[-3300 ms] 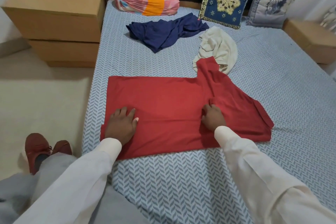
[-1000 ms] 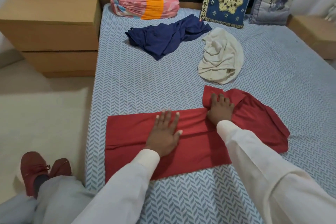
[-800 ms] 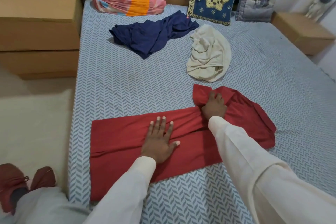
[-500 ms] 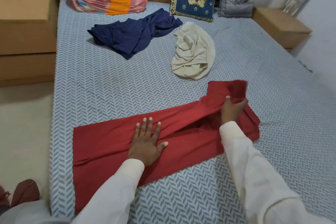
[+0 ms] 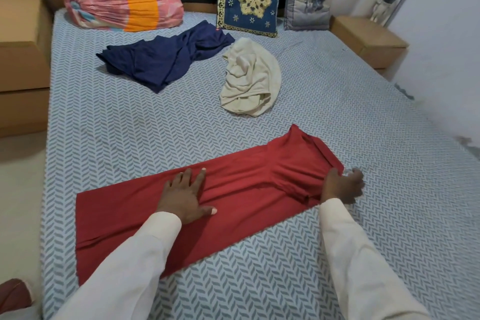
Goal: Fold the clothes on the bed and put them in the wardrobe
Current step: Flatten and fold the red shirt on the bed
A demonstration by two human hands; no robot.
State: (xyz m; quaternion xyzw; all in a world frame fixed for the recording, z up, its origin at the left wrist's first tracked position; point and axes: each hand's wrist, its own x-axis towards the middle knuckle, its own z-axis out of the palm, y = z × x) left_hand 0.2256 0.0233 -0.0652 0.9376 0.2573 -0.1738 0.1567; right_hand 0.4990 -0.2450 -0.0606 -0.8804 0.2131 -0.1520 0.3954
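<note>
Starting at your left, the dark red shoe [image 5: 11,293] is now cut off by the bottom corner, with less of it showing than half a second ago. Your left hand [image 5: 185,195] lies flat with straight, spread fingers on the red garment [image 5: 246,189], on much the same part of the cloth as before. The garment lies on the bed [image 5: 389,138] as one long strip running from the left hand to your right hand [image 5: 341,186]. The flap that the right hand held lifted half a second ago is down now, and only a short point of cloth sticks out beyond the grip. The right hand has come to the strip's right end. Its fingers curl there and hold the bunched edge, and creases run into the grip. The thumb is hidden under the fabric, so you cannot see how much cloth it has. Beyond the left hand lies the navy garment [image 5: 166,60], unfolded; beyond the middle of the strip lies the cream garment [image 5: 250,80], crumpled so its shape cannot be made out.
</note>
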